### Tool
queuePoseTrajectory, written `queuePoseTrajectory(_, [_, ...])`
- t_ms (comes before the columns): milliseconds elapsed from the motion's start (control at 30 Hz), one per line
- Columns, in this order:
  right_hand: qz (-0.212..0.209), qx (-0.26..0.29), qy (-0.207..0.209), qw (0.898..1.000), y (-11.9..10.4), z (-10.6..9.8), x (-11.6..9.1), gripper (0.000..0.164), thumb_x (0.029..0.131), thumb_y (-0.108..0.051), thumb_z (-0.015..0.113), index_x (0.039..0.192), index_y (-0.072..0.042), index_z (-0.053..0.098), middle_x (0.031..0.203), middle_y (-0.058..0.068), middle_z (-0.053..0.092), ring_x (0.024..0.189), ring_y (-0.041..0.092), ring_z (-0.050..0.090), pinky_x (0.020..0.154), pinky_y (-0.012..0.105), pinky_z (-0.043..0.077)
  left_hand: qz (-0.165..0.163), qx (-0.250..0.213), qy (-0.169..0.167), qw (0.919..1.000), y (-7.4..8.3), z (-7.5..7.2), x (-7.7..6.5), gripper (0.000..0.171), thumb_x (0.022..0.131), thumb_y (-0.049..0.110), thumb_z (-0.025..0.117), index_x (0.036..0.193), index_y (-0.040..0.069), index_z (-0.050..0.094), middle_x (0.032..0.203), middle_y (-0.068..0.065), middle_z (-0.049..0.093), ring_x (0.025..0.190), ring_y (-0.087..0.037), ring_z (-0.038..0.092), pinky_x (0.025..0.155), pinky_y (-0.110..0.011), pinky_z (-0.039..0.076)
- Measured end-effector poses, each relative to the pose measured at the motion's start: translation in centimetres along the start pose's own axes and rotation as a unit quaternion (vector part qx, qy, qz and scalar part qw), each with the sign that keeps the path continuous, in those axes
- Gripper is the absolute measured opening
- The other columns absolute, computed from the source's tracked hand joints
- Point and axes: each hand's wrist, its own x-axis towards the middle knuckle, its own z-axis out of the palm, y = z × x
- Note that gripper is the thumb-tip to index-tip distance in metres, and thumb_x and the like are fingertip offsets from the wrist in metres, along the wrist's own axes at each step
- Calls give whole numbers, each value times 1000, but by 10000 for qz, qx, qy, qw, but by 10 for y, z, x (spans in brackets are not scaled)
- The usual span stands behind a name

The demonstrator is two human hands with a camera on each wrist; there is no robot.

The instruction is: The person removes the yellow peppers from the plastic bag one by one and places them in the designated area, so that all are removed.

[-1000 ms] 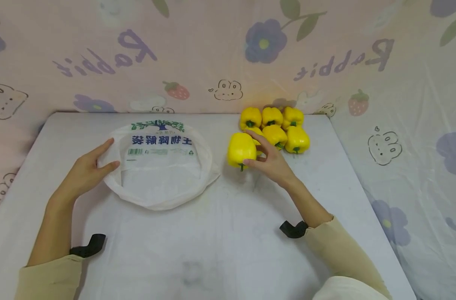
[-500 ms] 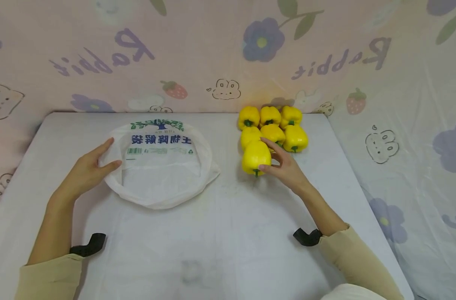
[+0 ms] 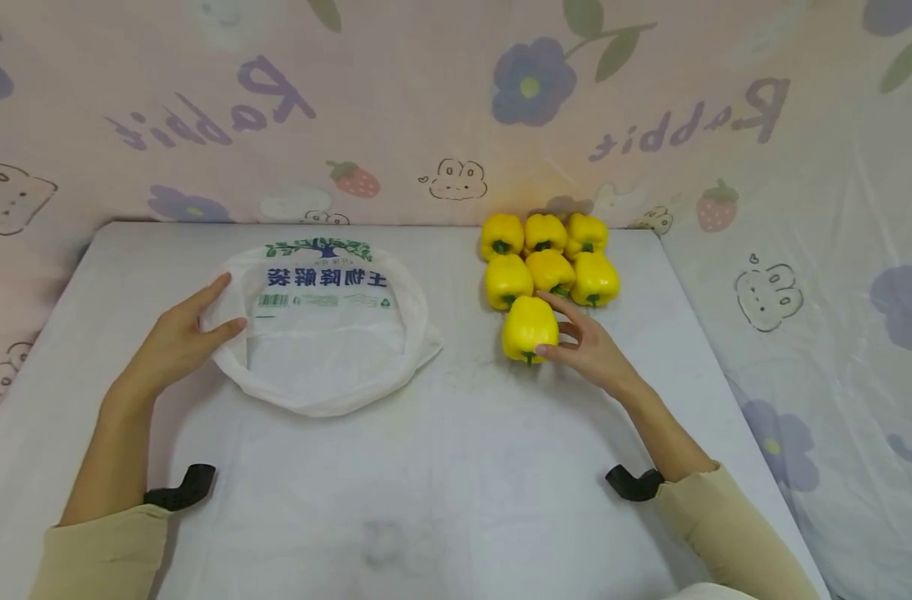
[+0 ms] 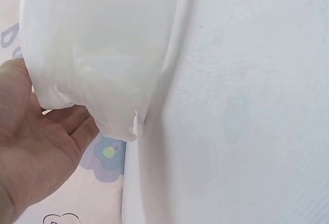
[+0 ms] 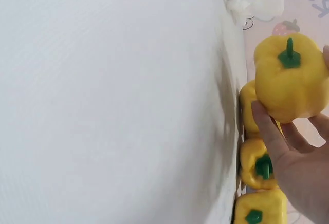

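Note:
My right hand (image 3: 587, 354) grips a yellow bell pepper (image 3: 529, 330) with its green stem toward me, in front of the other peppers. In the right wrist view, thumb and fingers stand around the held pepper (image 5: 290, 80), which is off the table. Left of the peppers, a white plastic bag (image 3: 328, 403) stands with its rim rolled into a wide ring and its mouth facing up. My left hand (image 3: 172, 346) holds the bag's left side, thumb and index finger spread along the rim. In the left wrist view, some fingers are hidden behind the bag (image 4: 97, 44).
Several more yellow bell peppers (image 3: 594, 278) stand in two rows at the table's back edge. A printed cloth (image 3: 396, 100) hangs behind the white table (image 3: 426, 508). A black curved piece (image 3: 182, 487) sits at each wrist.
My right hand has moved right and toward me with the bell pepper, away from the bag, uncovering the front-left pepper in the rows. The left hand and bag have stayed put.

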Motion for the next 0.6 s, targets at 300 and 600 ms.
queuePoseTrajectory(300, [79,-150,-178,9997,14,-5,2,80,90,-23,76,157,-29,32,162,-7,26,135,37,40,107,56,41,-103,92,95,9999,1,3,-2,79,100,34,60,160,11,14,160,-28,13,146,-51,11,113,-69,15])
queuePoseTrajectory(600, [68,-255,-326,9991,19,-6,5,80,92,-26,73,157,-34,28,162,-12,23,141,34,36,110,54,38,-194,58,37,9998,7,6,-1,81,99,37,61,160,12,13,161,-27,12,146,-51,10,113,-69,15])
